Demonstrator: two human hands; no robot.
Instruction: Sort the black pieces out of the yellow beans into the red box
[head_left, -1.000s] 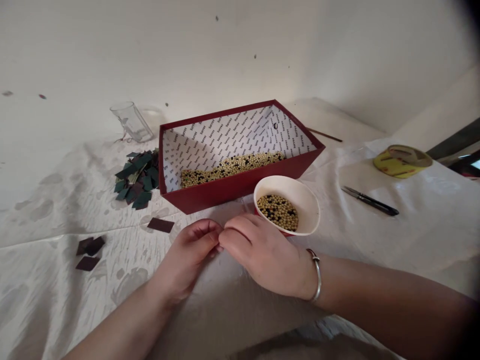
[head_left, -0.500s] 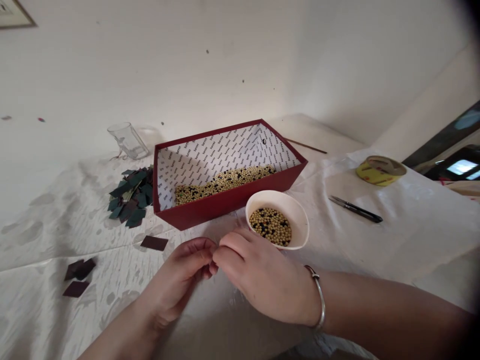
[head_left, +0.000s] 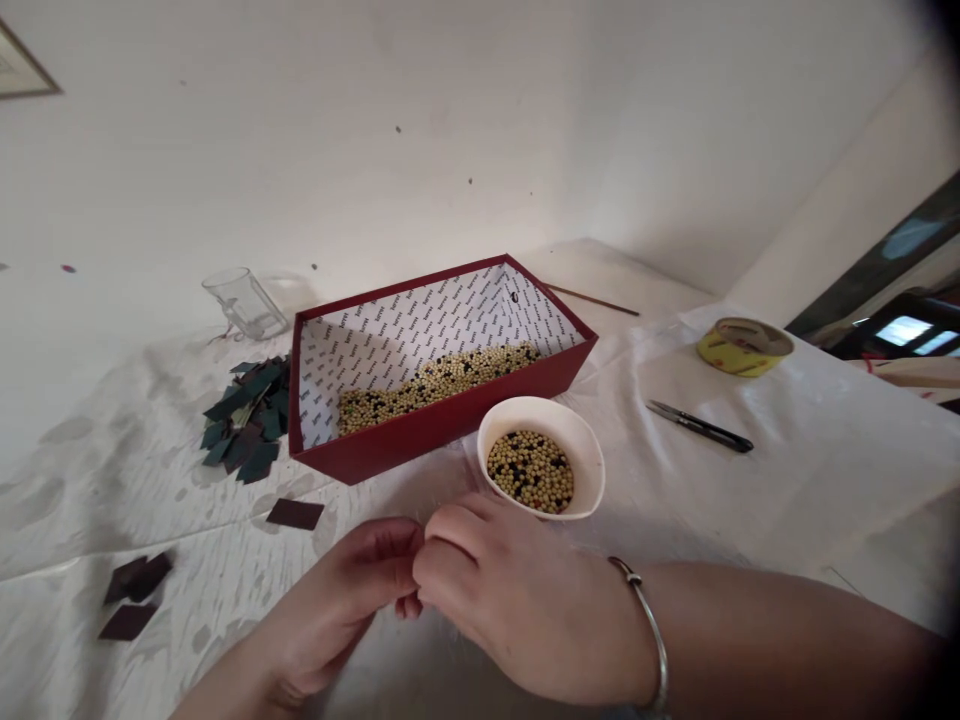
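My left hand (head_left: 360,590) and my right hand (head_left: 517,600) meet in front of the white bowl, fingertips pinched together. Whatever is between the fingers is hidden. A bangle circles my right wrist. Just beyond my right hand, the bowl (head_left: 589,465) holds small yellow and black beads (head_left: 529,470). Behind it stands a dark red box (head_left: 390,445) with a printed white lining and more such beads (head_left: 442,385) heaped along its near side. One dark rectangular piece (head_left: 295,513) lies to the left of my left hand.
Dark green and brown pieces (head_left: 251,415) are piled left of the box, with a few brown pieces (head_left: 135,595) nearer. A clear glass (head_left: 247,305) stands by the wall. To the right are thread snips (head_left: 701,428), a yellow tape roll (head_left: 745,350) and a thin stick (head_left: 596,300).
The whole view has shifted, so everything sits slightly lower and further left. Both hands stay together in the same pinched pose.
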